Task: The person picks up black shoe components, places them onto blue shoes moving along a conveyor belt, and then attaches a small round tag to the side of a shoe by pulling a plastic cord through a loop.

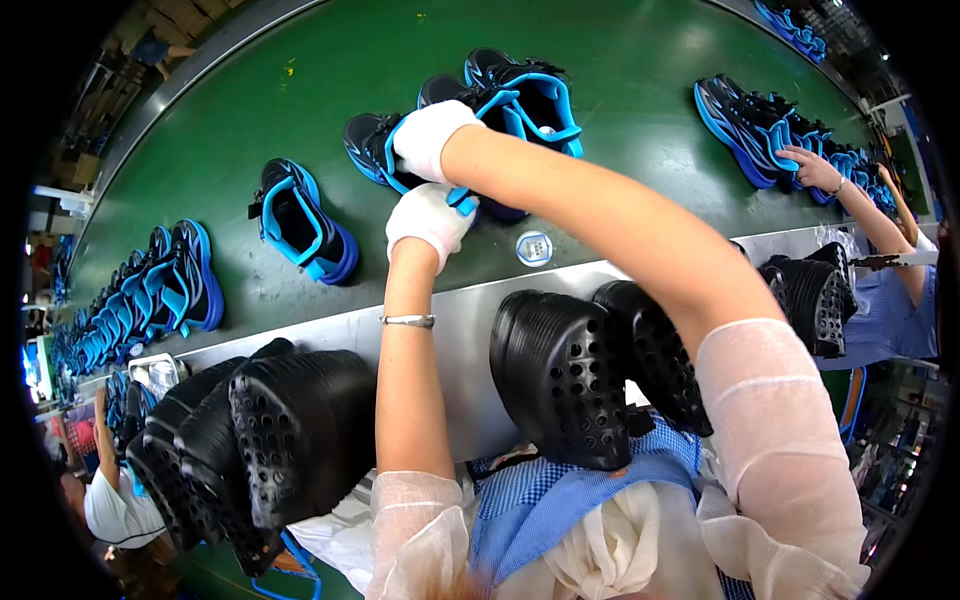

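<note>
A black sneaker (368, 147) with bright blue lining and edging lies on the green belt, toe pointing up and left. My left hand (430, 222), in a white glove, is closed round its heel end, where a blue heel tab shows beside the fingers. My right hand (432, 138), gloved too, reaches across from the right and grips the collar of the same shoe; its fingertips are hidden. Just beyond, a matching sneaker (546, 98) stands with its opening toward me, and another lies partly behind my right hand. A single sneaker (303, 222) sits to the left.
A green conveyor belt (620, 60) has a metal edge (465, 335). Black shoe-shaped blocks with holes (300, 430) line the near side, with more blocks (560, 380) at right. Sneaker rows (150, 290) stand left. At right, a co-worker's hand (812, 168) touches sneakers. A round label (534, 248) lies nearby.
</note>
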{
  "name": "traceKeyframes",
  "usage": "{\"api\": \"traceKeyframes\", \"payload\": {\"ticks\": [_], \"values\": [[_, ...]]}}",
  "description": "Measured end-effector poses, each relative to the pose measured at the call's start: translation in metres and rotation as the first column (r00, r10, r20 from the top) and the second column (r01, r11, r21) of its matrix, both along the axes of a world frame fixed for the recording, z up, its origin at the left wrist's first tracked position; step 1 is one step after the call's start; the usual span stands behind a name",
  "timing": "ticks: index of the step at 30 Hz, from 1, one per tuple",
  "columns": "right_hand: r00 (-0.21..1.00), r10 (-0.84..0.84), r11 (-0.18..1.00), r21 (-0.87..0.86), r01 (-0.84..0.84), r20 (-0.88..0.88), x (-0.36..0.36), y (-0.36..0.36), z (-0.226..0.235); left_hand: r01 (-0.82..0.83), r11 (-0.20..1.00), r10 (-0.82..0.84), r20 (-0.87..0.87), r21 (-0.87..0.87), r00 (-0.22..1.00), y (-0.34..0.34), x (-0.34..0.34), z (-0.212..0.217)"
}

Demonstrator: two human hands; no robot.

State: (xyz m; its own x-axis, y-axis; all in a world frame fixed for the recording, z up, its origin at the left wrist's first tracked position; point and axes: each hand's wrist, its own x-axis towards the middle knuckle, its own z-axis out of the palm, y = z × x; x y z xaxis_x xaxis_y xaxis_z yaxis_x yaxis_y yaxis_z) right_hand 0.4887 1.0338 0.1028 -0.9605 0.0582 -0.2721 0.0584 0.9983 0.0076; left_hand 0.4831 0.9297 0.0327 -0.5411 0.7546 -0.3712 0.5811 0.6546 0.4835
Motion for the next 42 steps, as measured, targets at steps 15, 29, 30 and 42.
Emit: {"api": "traceKeyframes", "payload": {"ticks": [15, 29, 30, 42], "values": [[0.998, -0.054, 0.998, 0.025, 0.054, 0.022, 0.114, 0.089, 0.015, 0.131, 0.991, -0.125, -0.292, 0.0, 0.948, 0.037, 0.02, 0.038], [0.868, -0.496, 0.837, 0.265, 0.478, -0.002, 0.242, 0.235, 0.039, 0.391, 0.886, -0.376, -0.107, 0.249, 0.921, 0.023, 0.08, 0.005], [0.871, -0.491, 0.841, 0.26, 0.474, 0.0, 0.238, 0.227, 0.038, 0.397, 0.892, -0.387, -0.089, 0.217, 0.918, 0.021, 0.083, 0.0], [0.978, -0.2, 0.977, 0.067, 0.204, -0.055, 0.211, 0.154, 0.036, 0.532, 0.829, -0.493, -0.226, 0.17, 0.84, 0.018, 0.087, -0.016]]}}
